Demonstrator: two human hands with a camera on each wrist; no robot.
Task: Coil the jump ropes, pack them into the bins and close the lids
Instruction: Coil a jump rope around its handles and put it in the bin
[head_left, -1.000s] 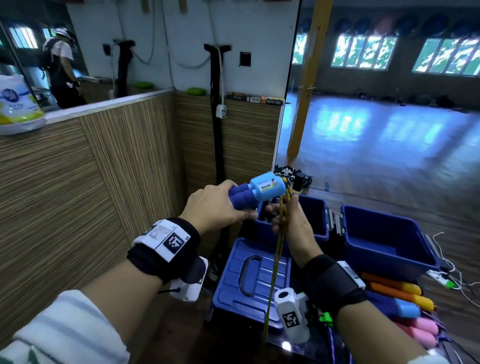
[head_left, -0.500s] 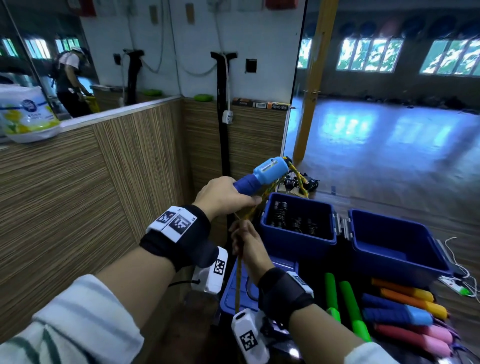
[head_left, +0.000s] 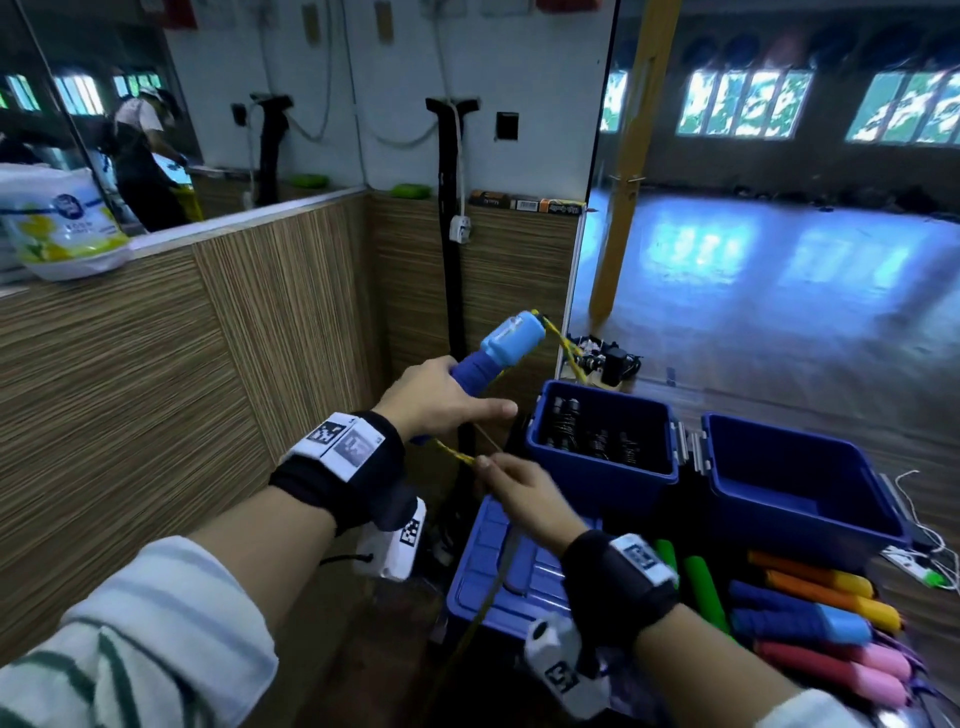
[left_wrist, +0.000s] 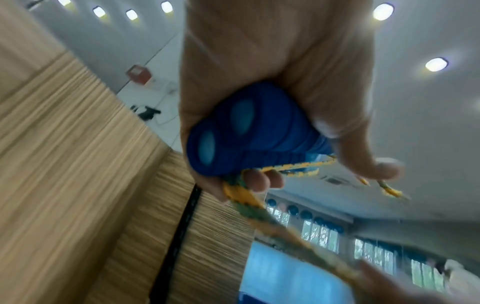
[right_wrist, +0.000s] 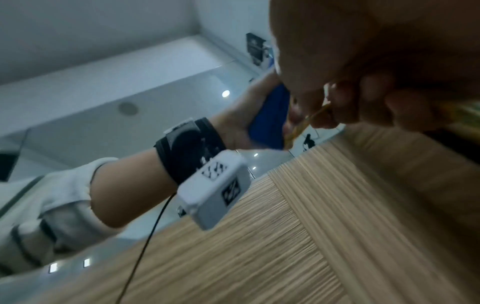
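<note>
Two open blue bins (head_left: 602, 470) are sitting beside a lid (head_left: 511, 582), the left bin holding dark coiled ropes. The left hand (head_left: 434, 397) is gripping two blue handles (left_wrist: 249, 133) above the lid. The right hand (head_left: 524, 491), just below, is pinching the yellow rope (head_left: 457, 456).
</note>
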